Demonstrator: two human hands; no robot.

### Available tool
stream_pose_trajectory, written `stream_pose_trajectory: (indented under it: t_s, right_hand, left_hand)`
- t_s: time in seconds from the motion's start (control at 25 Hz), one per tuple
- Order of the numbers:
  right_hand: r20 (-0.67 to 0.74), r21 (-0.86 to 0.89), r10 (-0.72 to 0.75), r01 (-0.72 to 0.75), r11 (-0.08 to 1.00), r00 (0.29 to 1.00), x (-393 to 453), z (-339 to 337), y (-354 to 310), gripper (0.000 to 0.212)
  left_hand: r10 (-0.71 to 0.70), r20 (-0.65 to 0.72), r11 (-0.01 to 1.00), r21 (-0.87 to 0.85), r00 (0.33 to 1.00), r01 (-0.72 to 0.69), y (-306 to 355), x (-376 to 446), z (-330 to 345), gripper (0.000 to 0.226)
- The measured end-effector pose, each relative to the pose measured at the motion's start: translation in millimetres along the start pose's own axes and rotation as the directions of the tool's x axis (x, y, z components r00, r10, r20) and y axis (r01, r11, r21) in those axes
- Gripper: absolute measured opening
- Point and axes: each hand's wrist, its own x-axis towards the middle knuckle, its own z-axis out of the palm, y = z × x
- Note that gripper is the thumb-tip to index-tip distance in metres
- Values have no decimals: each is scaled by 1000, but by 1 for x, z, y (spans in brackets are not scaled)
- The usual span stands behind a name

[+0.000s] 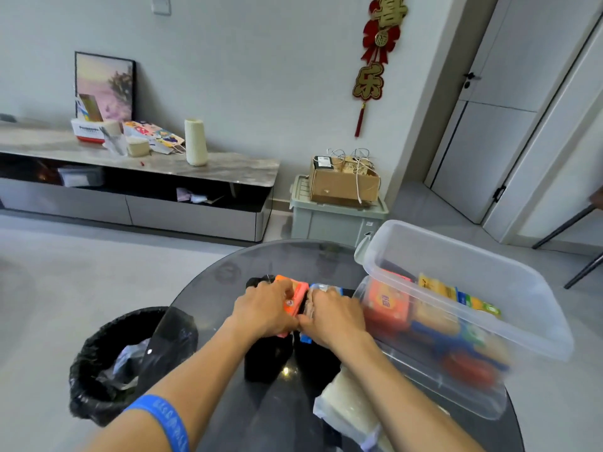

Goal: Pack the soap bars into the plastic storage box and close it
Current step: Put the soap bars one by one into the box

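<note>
A clear plastic storage box (483,282) stands open on the right of the round dark glass table (208,295), holding several soap packs in orange, blue, yellow and green. My left hand (264,308) is closed over an orange soap bar pack (295,300) on the table. My right hand (332,316) sits beside it, gripping a blue-and-clear wrapped soap pack (321,287) just left of the box wall. Both hands touch at the thumbs. A whitish flat piece, perhaps the lid (349,406), lies near me under my right forearm.
A bin with a black bag (107,363) stands on the floor left of the table. Farther back are a low TV cabinet (137,187) with clutter, and a grey crate (336,220) bearing a cardboard box. Chair legs (574,243) show at right.
</note>
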Motion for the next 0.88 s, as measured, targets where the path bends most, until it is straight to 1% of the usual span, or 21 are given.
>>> stream_pose_trajectory:
  t_s: [0.08, 0.12, 0.2, 0.28, 0.36, 0.44, 0.52, 0.6, 0.64, 0.72, 0.76, 0.8, 0.84, 0.88]
  right_hand:
    - [-34, 111, 29, -25, 993, 999, -16, 3, -13, 29]
    - [-52, 220, 53, -40, 975, 997, -24, 0, -20, 26]
    - [-90, 449, 126, -73, 891, 988, -34, -21, -30, 26]
    - [-153, 609, 160, -34, 792, 975, -40, -60, -27, 33]
    - [-263, 669, 172, 51, 741, 949, -46, -110, -9, 41]
    - [-401, 666, 208, 128, 735, 892, -49, -155, 22, 41]
    - [-504, 636, 272, 139, 759, 820, -50, -183, 61, 36]
    - [-532, 604, 342, 63, 795, 775, -50, -189, 101, 30]
    - [-530, 588, 366, 21, 809, 765, -50, -186, 117, 27]
    - [-524, 547, 394, -56, 835, 755, -48, -169, 138, 27]
    - [-511, 523, 401, -95, 847, 760, -47, -158, 144, 30]
    - [-473, 471, 388, -145, 870, 791, -45, -149, 150, 31]
    - [-398, 384, 356, -199, 902, 846, -42, -140, 155, 29]
    - [-267, 286, 317, -240, 928, 910, -38, -133, 159, 29]
  left_hand:
    - [-29, -24, 999, 35, 999, 30, -9, -19, -5, 60]
    - [-58, -60, 998, 11, 996, 59, -10, -29, -12, 60]
    - [-96, -160, 992, -91, 982, 82, -10, -41, -36, 57]
    - [-82, -236, 981, -193, 968, 36, -2, -45, -68, 56]
    - [-24, -271, 967, -251, 962, -46, 21, -45, -99, 55]
    - [58, -310, 947, -284, 949, -151, 57, -41, -118, 57]
    - [121, -388, 927, -285, 914, -243, 101, -35, -124, 58]
    - [185, -423, 903, -283, 887, -323, 151, -24, -117, 60]
    - [234, -410, 898, -256, 881, -357, 174, -18, -112, 61]
    - [320, -338, 918, -122, 885, -378, 208, -6, -92, 63]
    - [354, -287, 923, -47, 890, -382, 217, 0, -80, 62]
    - [387, -224, 921, 47, 894, -387, 223, 4, -68, 58]
    - [415, -140, 904, 172, 899, -391, 226, 8, -57, 53]
    - [423, -33, 868, 301, 905, -395, 226, 11, -47, 46]
